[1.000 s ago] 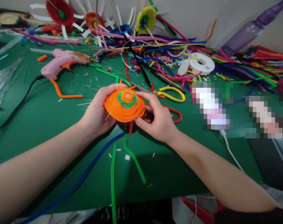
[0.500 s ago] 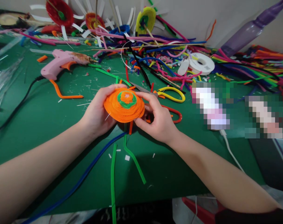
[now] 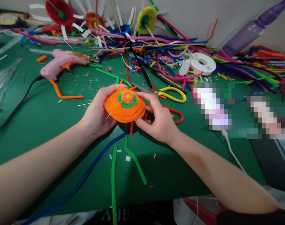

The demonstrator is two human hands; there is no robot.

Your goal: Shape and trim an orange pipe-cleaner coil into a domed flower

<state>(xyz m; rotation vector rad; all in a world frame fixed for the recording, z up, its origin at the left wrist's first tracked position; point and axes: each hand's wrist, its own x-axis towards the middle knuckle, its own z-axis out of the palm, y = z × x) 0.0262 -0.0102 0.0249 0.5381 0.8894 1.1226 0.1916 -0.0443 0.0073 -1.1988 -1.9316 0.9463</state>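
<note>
Between my hands is an orange coiled pipe-cleaner disc (image 3: pixel 123 114), domed, with a green ring and an orange centre facing up. My left hand (image 3: pixel 100 111) cups its left side, fingers partly hidden beneath. On the right edge, my right hand (image 3: pixel 157 117) pinches it between thumb and fingers. Below the disc lie a blue pipe cleaner (image 3: pixel 90 165) and green pipe cleaners (image 3: pixel 113 181). Scissors with a yellow handle loop (image 3: pixel 172 94) and a red handle loop (image 3: pixel 178 114) lie behind and beside my right hand.
A pink glue gun (image 3: pixel 59 64) lies at the left, its black cord running off. Coloured pipe cleaners pile up along the back, near a white ribbon spool (image 3: pixel 203 64) and a purple bottle (image 3: pixel 245 34). Similar discs on sticks, one yellow (image 3: pixel 150 15), stand behind. Blurred-out devices lie right.
Almost nothing differs. The disc and both hands have shifted very slightly left, and the grip stays the same.
</note>
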